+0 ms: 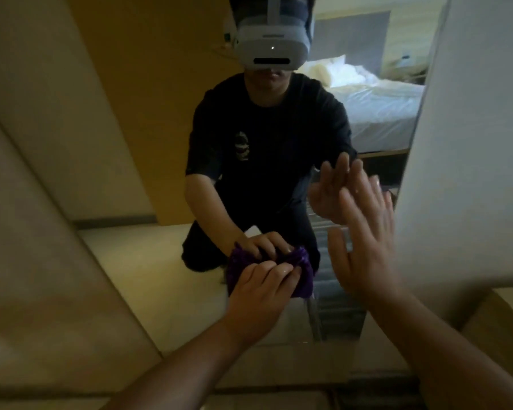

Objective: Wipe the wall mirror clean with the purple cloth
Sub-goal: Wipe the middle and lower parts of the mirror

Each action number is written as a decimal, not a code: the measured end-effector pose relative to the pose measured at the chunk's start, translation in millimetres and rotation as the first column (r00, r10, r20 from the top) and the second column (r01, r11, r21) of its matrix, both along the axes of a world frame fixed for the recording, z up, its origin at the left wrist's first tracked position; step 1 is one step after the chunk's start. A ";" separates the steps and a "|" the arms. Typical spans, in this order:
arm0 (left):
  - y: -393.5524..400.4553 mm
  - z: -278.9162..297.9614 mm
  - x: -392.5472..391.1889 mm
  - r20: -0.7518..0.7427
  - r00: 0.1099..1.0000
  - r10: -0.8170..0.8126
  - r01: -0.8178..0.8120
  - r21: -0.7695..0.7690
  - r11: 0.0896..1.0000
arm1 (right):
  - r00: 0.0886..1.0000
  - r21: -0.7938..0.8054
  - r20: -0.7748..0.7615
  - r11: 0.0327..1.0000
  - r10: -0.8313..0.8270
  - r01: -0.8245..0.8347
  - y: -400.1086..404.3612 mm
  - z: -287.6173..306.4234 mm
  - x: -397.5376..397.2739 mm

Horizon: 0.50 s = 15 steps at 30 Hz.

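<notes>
The wall mirror [166, 143] fills the middle of the view and reflects a kneeling person in a dark shirt. Low on the glass, my left hand [261, 294] presses the bunched purple cloth [304, 276] against it, fingers curled over the cloth's top. The cloth's reflection meets it just above. My right hand [365, 244] is flat against the mirror near its right edge, fingers straight and spread, touching its own reflection.
A pale wall panel [471, 143] borders the mirror on the right, and a padded beige panel [42, 202] on the left. The mirror's bottom edge [279, 347] lies just below my left hand. A bed with white sheets appears only as a reflection.
</notes>
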<state>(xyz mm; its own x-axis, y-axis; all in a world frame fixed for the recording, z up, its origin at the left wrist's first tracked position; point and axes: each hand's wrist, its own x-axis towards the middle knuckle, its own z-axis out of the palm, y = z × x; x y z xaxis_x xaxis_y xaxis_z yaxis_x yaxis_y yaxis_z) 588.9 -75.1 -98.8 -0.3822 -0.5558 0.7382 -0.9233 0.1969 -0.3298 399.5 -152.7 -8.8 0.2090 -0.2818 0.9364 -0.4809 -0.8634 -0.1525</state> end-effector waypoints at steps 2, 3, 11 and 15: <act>18.0 4.3 28.6 -0.016 1.000 0.018 -0.018 -0.009 1.000 | 0.995 0.021 -0.100 1.000 0.019 -0.017 15.1 -18.7 18.7; 25.5 8.6 41.2 -0.024 0.999 0.021 -0.021 -0.013 1.000 | 0.989 0.028 -0.147 1.000 0.006 -0.002 23.1 -26.3 26.8; 84.1 38.6 123.9 -0.112 0.994 -0.014 -0.008 -0.194 0.981 | 0.867 -0.085 -0.463 0.983 -0.184 0.163 57.0 -57.4 81.4; 94.9 68.4 164.3 -0.115 0.993 0.012 -0.033 -0.185 0.982 | 0.812 -0.066 -0.539 0.972 -0.224 0.225 73.5 -45.4 104.5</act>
